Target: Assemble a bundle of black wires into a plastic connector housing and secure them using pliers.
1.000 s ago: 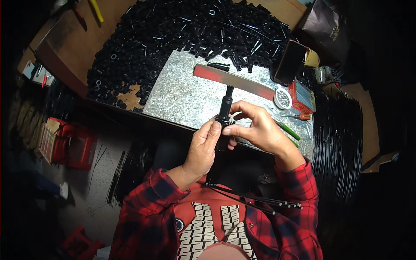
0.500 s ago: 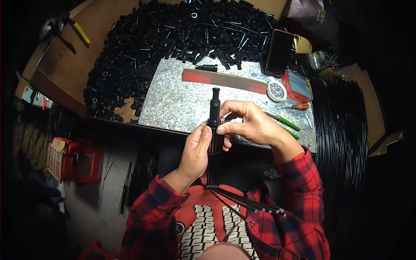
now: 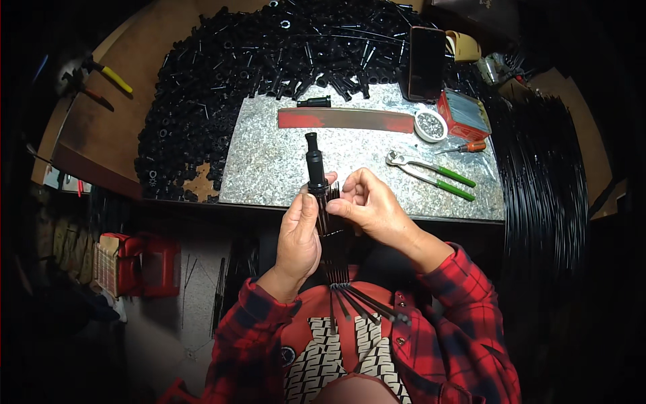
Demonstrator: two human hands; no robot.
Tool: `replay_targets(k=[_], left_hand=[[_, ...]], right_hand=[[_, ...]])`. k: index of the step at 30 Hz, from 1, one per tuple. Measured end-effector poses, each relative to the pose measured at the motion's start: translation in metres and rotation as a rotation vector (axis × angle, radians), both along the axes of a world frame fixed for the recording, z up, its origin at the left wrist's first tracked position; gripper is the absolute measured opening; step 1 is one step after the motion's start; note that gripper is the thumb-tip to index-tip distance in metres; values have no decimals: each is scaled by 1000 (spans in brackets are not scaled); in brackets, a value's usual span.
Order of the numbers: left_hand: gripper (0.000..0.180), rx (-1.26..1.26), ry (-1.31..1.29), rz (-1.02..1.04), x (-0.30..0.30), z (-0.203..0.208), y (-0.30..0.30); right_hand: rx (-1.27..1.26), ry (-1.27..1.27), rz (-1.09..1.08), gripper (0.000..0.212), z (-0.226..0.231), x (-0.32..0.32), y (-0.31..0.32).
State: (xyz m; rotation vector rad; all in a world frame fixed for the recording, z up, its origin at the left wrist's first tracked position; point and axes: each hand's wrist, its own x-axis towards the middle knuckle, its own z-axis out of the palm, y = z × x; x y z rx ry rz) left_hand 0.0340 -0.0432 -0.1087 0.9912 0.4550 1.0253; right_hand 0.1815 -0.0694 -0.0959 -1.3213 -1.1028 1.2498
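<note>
A ribbed-frame assembly, which looks like part of an umbrella, stands nearly upright before me. At its top is a black tubular plastic runner [image 3: 314, 161], tilted slightly left. Thin black ribs [image 3: 336, 259] hang below its collar, their lower ends fanned over my lap. My left hand [image 3: 298, 232] is closed around the ribs just beneath the collar, thumb in front. On the other side my right hand [image 3: 374, 210] pinches at the upper end of a rib with thumb and forefinger. Those fingertips partly cover the contact point.
Green-handled pincers [image 3: 437, 176] and a screwdriver [image 3: 464, 147] lie on the speckled board [image 3: 259, 161]. Behind them are a red-brown bar [image 3: 350, 120], a white dish [image 3: 431, 126], a red box [image 3: 464, 114] and a phone [image 3: 426, 64]. Black parts [image 3: 229, 64] are heaped behind; long black rods [image 3: 542, 195] hang at right.
The runner has tilted a little left. My right hand has drawn slightly away from the collar, and the ribs' lower ends have swung. The pincers have come into full view.
</note>
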Motion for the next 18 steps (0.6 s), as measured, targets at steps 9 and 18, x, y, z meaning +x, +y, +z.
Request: replay_targets(k=[9, 18], left_hand=[[45, -57, -55, -58, -2, 1, 3], [43, -284, -215, -109, -6, -7, 6]], right_hand=[[-75, 75, 91, 24, 7, -9, -8], [-40, 65, 110, 23, 3, -10, -7]])
